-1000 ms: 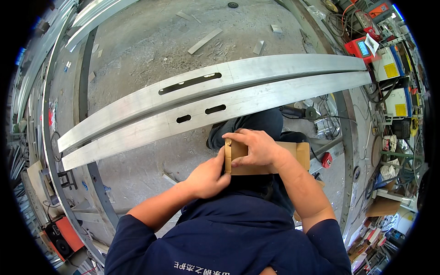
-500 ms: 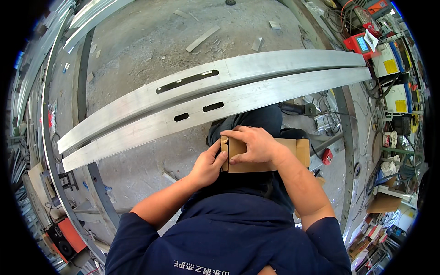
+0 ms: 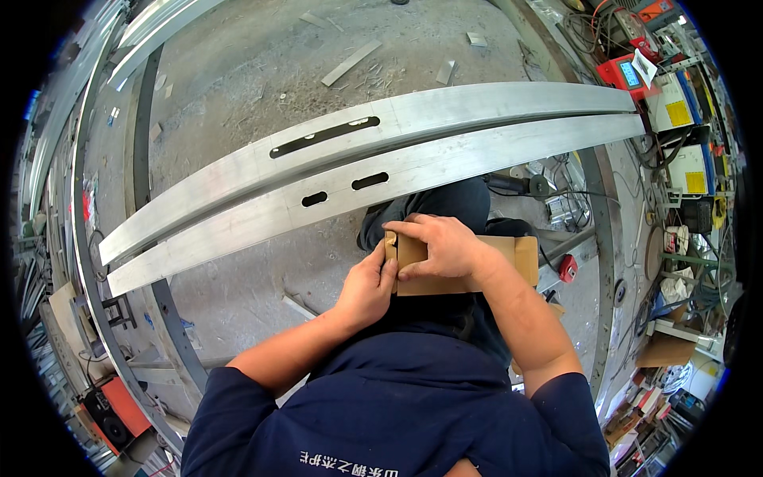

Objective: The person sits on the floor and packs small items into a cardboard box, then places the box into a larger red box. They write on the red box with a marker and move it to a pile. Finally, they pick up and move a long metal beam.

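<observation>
A long brown cardboard box lies crosswise in front of my body, above my lap. My right hand grips it from above near its left end, thumb on the near part and fingers reaching over the far edge. At that same end, my left hand pinches the narrow end flap with its thumb and fingers. A thin dark gap shows beside the flap. The inside of the box is hidden, and so are some of the left fingertips.
Beyond the box, two long silver metal bars with slots span the steel frame. A red tape measure rests at the right. Shelves and tools crowd the right side; metal scraps lie on the floor.
Both hands have shifted slightly upward with the end of the box. My left hand has moved a little to the right, and the dark gap at the flap looks narrower.
</observation>
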Available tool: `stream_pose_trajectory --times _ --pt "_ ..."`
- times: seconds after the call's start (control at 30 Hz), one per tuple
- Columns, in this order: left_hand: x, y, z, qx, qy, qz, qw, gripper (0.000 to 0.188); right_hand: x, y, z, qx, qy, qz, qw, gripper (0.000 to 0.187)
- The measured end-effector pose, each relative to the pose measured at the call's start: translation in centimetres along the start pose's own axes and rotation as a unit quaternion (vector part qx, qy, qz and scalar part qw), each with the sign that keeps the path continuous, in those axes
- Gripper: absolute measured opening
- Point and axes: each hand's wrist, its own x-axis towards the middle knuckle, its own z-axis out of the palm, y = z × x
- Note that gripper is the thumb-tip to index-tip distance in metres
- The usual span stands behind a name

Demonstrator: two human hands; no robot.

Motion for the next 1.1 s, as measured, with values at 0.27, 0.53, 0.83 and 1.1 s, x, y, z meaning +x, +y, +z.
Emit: stream_pose_trajectory --times 0.27,0.53,0.83,1.1 --pt "-0.5 -0.6 0.6 0.000 0.014 0.056 0.998 0.044 -0.1 0.0 0.0 0.003 -0.007 0.000 1.000 0.073" --pt "-1.3 -0.1 0.8 -0.023 -0.011 0.026 0.999 0.043 -0.3 0.1 0.2 0.018 -0.015 0.015 1.000 0.062" --pt "-0.1 -0.2 1.1 0.006 0.034 0.004 0.999 0.040 -0.4 0.6 0.8 -0.003 0.020 0.008 1.000 0.058" --pt "0.9 0.1 1.3 -0.053 0.067 0.021 0.996 0.036 -0.4 1.0 1.1 0.008 0.029 0.004 1.000 0.051"
